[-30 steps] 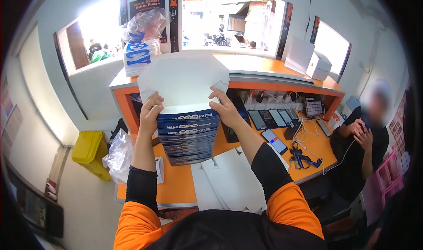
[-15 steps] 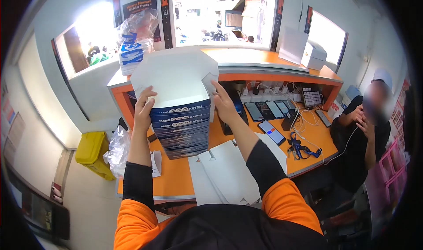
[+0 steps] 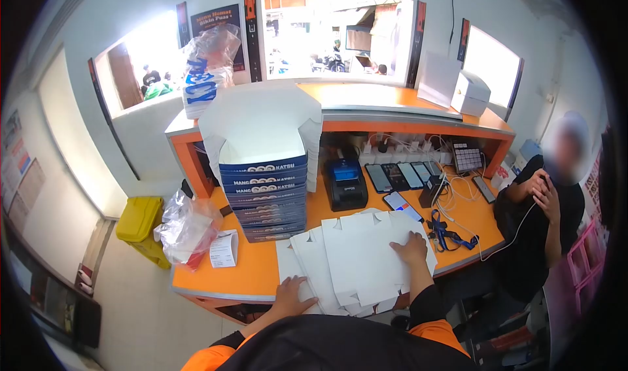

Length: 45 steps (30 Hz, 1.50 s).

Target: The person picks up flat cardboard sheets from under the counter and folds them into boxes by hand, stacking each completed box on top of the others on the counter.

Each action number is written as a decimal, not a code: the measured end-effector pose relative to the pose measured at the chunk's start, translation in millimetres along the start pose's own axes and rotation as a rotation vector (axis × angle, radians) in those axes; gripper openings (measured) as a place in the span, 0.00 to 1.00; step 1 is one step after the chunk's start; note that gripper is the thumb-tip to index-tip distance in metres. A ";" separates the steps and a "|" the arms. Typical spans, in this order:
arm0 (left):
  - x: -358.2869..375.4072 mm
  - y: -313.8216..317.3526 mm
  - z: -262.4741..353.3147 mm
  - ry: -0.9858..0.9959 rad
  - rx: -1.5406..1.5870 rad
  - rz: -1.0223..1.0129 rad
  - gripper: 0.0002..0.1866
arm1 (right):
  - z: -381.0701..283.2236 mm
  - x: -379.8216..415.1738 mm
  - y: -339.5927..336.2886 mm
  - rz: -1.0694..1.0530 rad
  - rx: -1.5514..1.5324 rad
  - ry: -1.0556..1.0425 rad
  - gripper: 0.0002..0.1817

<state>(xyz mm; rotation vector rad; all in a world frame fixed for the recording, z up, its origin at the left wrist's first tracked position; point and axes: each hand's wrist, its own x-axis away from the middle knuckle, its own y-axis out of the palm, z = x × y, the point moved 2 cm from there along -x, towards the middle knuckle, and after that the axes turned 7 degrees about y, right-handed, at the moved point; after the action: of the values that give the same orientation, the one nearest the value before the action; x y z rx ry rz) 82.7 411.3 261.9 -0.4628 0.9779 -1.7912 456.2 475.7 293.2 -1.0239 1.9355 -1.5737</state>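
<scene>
My left hand (image 3: 294, 297) rests at the lower left edge of the flat white cardboard box blanks (image 3: 311, 266), its fingers spread. My right hand (image 3: 412, 250) grips the right side of the top flat box blank (image 3: 360, 256), which lies askew over the others. Behind my left hand stands a tall stack of folded boxes (image 3: 265, 198), blue with white lettering outside and white inside. The uppermost box is open, its lid raised at the back. Neither hand touches the stack.
A receipt (image 3: 224, 249) and a plastic bag (image 3: 190, 227) lie left of the stack. Behind the blanks are a black printer (image 3: 347, 185), several phones (image 3: 396, 176), cables and a blue lanyard (image 3: 451, 232). A person (image 3: 540, 207) sits at the right. A yellow bin (image 3: 139, 220) stands on the floor.
Both hands have left the top box of the stack and come down to the flat blanks. The top blank has shifted and turned. The stack stays in place.
</scene>
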 end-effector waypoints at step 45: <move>-40.5 -68.7 200.2 0.130 1.595 0.451 0.24 | -33.1 147.9 -145.0 -0.510 -0.931 -1.675 0.50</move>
<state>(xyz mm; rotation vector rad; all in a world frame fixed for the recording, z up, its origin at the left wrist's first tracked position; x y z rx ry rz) 197.5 377.8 441.1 0.8114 -0.4303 -1.6162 377.9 371.6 457.5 -2.1850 0.9621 0.4605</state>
